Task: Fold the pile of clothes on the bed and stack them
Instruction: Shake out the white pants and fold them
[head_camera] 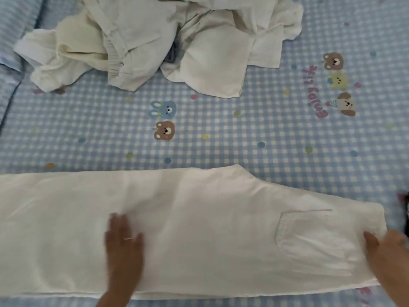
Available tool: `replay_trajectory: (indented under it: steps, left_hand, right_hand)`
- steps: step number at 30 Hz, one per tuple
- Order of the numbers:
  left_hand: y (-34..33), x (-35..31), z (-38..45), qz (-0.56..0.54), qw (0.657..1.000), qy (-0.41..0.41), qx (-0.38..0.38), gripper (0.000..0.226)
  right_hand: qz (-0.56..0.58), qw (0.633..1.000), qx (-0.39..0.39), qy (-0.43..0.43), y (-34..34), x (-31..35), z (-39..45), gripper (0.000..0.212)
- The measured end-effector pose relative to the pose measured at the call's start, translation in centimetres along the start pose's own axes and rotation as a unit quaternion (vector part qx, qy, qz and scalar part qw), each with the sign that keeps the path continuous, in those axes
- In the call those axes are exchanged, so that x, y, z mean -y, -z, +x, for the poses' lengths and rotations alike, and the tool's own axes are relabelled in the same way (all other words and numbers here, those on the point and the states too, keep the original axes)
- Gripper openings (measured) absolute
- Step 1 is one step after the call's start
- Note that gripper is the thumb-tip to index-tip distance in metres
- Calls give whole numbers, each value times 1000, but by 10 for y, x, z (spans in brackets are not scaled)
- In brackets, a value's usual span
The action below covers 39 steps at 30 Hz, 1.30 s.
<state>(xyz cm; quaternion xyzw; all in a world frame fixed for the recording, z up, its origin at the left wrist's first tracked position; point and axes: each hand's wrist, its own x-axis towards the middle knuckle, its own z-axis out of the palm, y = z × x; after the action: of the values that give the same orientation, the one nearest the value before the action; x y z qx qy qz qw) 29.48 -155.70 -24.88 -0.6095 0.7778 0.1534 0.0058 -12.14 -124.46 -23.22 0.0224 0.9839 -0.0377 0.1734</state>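
Observation:
White trousers point(199, 229) lie flat across the near part of the bed, legs laid one on the other and running off to the left, a back pocket showing at the right. My left hand point(124, 247) presses flat on the leg, fingers straight, slightly blurred. My right hand point(387, 251) is at the waist end, its thumb on top of the fabric edge; the fingers are hidden, so the grip is unclear. A pile of crumpled white clothes point(155, 41) sits at the far side of the bed.
The bed point(243, 134) has a blue checked sheet with cartoon bears and a rabbit. A dark object point(406, 209) shows at the right edge. A pillow edge point(8, 52) lies at the far left.

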Motion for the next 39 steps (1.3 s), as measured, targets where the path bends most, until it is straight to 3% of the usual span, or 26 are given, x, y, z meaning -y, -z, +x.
replay_trajectory:
  steps: [2, 4, 6, 8, 10, 12, 14, 15, 17, 20, 21, 22, 26, 29, 30, 33, 35, 37, 39]
  left_hand:
    - [-18, -71, -21, 1, 972, -222, 79, 66]
    - [-49, -146, -45, -21, 929, -333, 158, 61]
    - [-69, -195, -54, 7, 916, -359, 179, 61]
    - [-83, -215, -58, 52, 918, -334, 205, 63]
    - [-88, -214, -60, 72, 916, -314, 237, 64]
    - [-76, -208, -57, 15, 911, -302, 280, 61]
    - [-41, -202, -55, -161, 906, -195, 338, 55]
    - [-20, -200, -57, -259, 893, -128, 345, 52]
    - [27, -193, -60, -412, 847, -26, 336, 39]
    - [78, -175, -58, -577, 740, 57, 342, 38]
    - [92, -167, -55, -603, 715, 64, 349, 43]
    - [102, -159, -51, -606, 713, 60, 347, 44]
    - [110, -129, -31, -530, 794, 71, 289, 22]
    - [87, -97, -10, -448, 842, 176, 245, 24]
    - [78, -84, 0, -439, 843, 196, 241, 28]
    - [56, -43, 29, -400, 857, 216, 241, 28]
    - [45, -22, 45, -369, 878, 204, 227, 28]
    - [35, -7, 53, -305, 921, 162, 181, 20]
    - [25, -2, 47, -215, 968, 106, 79, 23]
  right_hand:
    - [-31, 999, 16, 0, 7, 4, -1, 62]
    - [-32, 999, 35, 5, 16, 3, -2, 54]
    - [-35, 998, 52, 23, 26, 2, 3, 51]
    - [2, 995, 93, 20, 46, 4, 7, 43]
    - [115, 983, 143, -1, 76, 7, 2, 35]
    - [298, 928, 221, -37, 109, 19, -24, 28]
    - [426, 864, 267, -32, 125, 35, -63, 33]
    - [451, 854, 257, -13, 127, 47, -87, 31]
    - [430, 876, 213, 45, 120, 80, -139, 23]
    - [402, 876, 204, 173, 95, 134, -219, 53]
    - [387, 872, 219, 206, 82, 150, -243, 62]
    - [373, 871, 221, 230, 69, 164, -263, 65]
    - [274, 878, 220, 326, 15, 204, -307, 59]
    - [190, 819, 351, 412, -14, 207, -315, 63]
    - [204, 806, 351, 430, -20, 204, -312, 64]
    - [227, 859, 169, 427, -44, 187, -281, 54]
    - [117, 903, 92, 402, -54, 182, -250, 59]
    - [5, 909, 70, 410, -67, 184, -225, 65]
    - [-69, 900, 83, 422, -84, 193, -213, 66]
